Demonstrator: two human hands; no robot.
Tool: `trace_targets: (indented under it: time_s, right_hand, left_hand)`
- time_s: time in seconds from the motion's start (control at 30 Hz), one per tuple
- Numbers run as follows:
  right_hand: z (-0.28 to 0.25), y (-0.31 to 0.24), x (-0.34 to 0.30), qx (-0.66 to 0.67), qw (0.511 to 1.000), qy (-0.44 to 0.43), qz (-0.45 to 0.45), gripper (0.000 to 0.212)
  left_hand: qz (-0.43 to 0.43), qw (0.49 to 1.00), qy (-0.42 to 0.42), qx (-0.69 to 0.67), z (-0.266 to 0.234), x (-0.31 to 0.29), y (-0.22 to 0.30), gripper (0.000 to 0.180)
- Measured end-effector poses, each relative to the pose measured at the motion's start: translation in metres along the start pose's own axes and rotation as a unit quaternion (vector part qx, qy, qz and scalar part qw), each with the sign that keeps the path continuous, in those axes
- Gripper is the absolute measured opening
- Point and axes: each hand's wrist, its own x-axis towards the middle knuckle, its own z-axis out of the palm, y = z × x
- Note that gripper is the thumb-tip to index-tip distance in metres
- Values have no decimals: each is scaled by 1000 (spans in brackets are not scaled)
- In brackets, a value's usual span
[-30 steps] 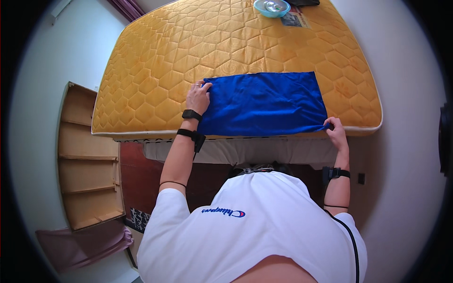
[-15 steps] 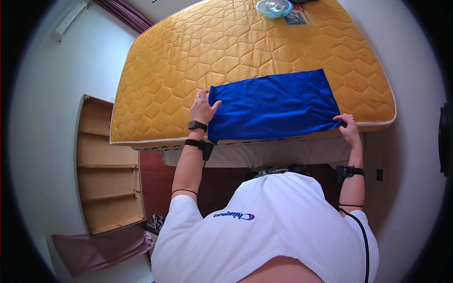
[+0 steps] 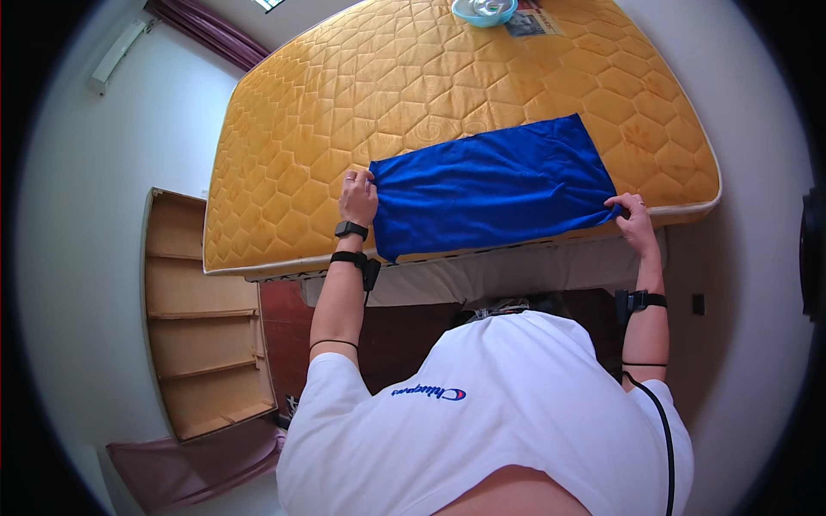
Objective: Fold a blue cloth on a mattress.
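Observation:
A smooth blue cloth [image 3: 490, 189] lies spread as a long rectangle on the yellow quilted mattress [image 3: 292, 172], along its near edge. It has soft wrinkles, mostly toward the right end. My left hand [image 3: 358, 199] is closed on the cloth's left edge, close to the far left corner, with the fingers bent. At the near right corner, my right hand [image 3: 635, 222] pinches the fabric between thumb and fingers. Both wrists carry black straps with small devices.
A light blue bowl [image 3: 483, 12] sits at the mattress's far side beside a printed sheet [image 3: 535, 23]. Wooden shelving [image 3: 202, 344] stands at the left, above a purple cloth [image 3: 198, 464]. A pale wall [image 3: 731, 172] borders the right side.
My left hand has gone from thumb spread beside the cloth to gripping its left edge. My right hand keeps its corner. The view has shifted slightly.

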Motion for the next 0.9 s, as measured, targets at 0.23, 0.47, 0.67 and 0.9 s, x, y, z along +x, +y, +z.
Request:
trace_targets:
  time_s: [0.23, 0.47, 0.67, 0.9]
  right_hand:
    - [3, 2, 3, -11, 999, 1, -41, 32]
    - [3, 7, 5, -3, 999, -6, -39, 25]
    - [-6, 12, 0, -11, 999, -33, -33, 24]
    - [-16, 0, 8, 30, 995, -96, -14, 25]
  left_hand:
    - [-94, 992, -43, 78, 0, 1, -8, 20]
    - [-292, 955, -4, 49, -12, 1, -37, 25]
    - [-227, 948, 92, -205, -12, -79, -27, 29]
    - [-349, 905, 136, -201, 29, -217, 50, 53]
